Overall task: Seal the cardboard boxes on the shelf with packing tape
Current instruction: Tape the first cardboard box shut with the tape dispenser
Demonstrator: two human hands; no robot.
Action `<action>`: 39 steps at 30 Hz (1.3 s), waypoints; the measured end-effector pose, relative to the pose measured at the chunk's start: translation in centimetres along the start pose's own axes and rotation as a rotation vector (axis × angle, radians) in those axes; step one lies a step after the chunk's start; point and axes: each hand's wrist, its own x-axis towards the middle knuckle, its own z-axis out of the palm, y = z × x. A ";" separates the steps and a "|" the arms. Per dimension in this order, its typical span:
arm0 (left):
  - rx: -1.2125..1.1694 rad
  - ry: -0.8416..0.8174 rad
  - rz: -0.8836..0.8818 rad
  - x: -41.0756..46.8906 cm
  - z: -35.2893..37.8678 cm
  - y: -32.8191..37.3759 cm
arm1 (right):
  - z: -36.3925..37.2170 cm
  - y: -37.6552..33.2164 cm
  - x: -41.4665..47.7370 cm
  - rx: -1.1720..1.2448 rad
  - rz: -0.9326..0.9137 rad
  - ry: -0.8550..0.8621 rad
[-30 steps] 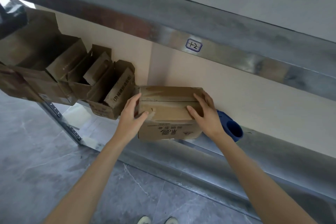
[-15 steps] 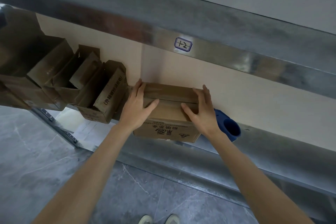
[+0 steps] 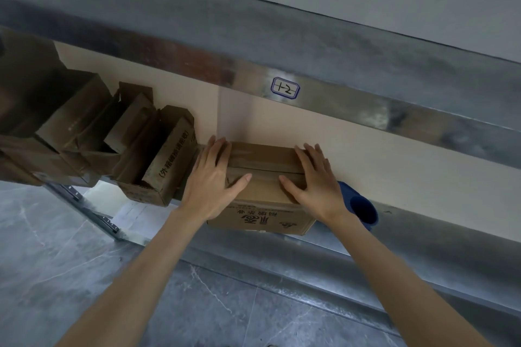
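The closed box (image 3: 262,200) sat at the front of the lower shelf (image 3: 423,236), with the back panel (image 3: 366,149) behind it. The left hand (image 3: 211,186) lay flat on the left end of its top, the right hand (image 3: 313,183) on the right end. A row of open boxes (image 3: 158,166) stood to its left, the nearest just beside it. A hollow roll (image 3: 362,210) lay just right of the box, behind the right wrist. Overhead ran the upper shelf beam (image 3: 366,110), bearing a label (image 3: 284,88) above the box.

Left hand (image 3: 210,177) and right hand (image 3: 313,177) have slid farther along the top of the cardboard box (image 3: 265,197). Both now lie flatter, fingers reaching its far edge, thumbs closer together.
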 end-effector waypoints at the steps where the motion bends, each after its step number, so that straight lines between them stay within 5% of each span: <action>1: -0.043 0.007 -0.002 -0.1 0.1 0.0 | 0.1 0.1 0.0 -0.004 -0.017 -0.032; 14: -0.609 0.060 -0.185 -0.1 0.7 -0.1 | -0.1 0.2 0.6 0.240 0.043 -0.075; 22: -0.667 0.046 -0.176 -0.4 0.5 -0.2 | 0.1 0.2 -0.1 0.421 0.125 0.097; 28: -0.655 0.093 -0.178 -0.6 0.7 -0.1 | -0.1 0.3 -1.1 0.498 0.119 -0.016; 39: -0.610 0.082 -0.144 -0.1 1.1 -0.5 | 0.9 0.6 -1.1 0.500 0.058 0.066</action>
